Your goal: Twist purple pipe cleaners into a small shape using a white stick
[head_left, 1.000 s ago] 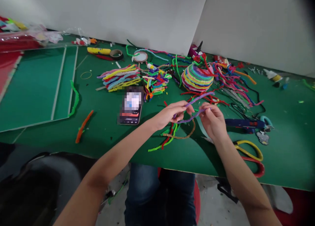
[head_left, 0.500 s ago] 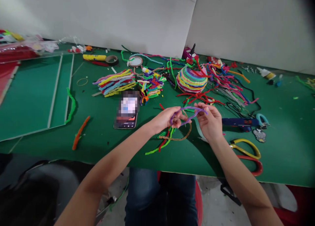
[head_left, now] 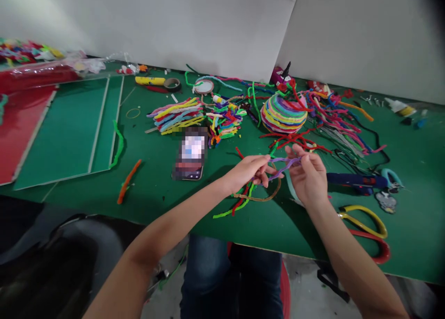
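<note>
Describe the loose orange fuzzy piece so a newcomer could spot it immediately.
On the green table, find the phone. Left of it, toward the near edge, lies the orange fuzzy piece. It is nearly straight, unlike the curved green strip just beyond it.

Bare forearms (head_left: 181, 217) and blue jeans (head_left: 201, 291), seemingly faded at one knee (head_left: 206, 262).

1. Two bare forearms, left (head_left: 181, 212) and right (head_left: 351, 245), reach forward from the bottom corners and angle inward.
2. The left hand (head_left: 252, 170) is turned back upward, its fingers curled and pointing right.
3. The right hand (head_left: 308, 175) is raised beside it, palm turned partly inward, thumb and index finger pinched together.
4. The hands are close but apart.
</note>
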### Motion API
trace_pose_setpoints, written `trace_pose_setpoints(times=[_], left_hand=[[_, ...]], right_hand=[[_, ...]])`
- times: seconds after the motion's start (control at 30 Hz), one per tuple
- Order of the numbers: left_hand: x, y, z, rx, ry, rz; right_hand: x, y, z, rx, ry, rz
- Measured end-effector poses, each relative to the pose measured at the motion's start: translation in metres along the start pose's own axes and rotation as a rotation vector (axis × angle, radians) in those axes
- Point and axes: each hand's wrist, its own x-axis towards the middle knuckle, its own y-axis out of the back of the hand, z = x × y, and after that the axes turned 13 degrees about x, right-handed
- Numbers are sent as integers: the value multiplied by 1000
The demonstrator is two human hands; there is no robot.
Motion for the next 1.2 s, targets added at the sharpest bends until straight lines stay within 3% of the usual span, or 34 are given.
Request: trace_pose_setpoints(times=[0.13,0.3,0.53,0.8,1.1,1.2], left_hand=[[-1,0,-1,-23,-25,9],[1,4,-3,-100,-114,73],[-2,2,-3,-35,-129,-70],[-1,2,0,74,-49,-99],[2,1,-2,15,-107,25],[2,2,-3,12,-119,18]], right_hand=[[1,4,3,-66,13,35],[2,4,1,-134,85,-27],[1,-2,-2,-1,14,12],[2,3,3,45,10,20],[0,-8,-5,167,-134,141],[0,-8,-6,175,-141,146]])
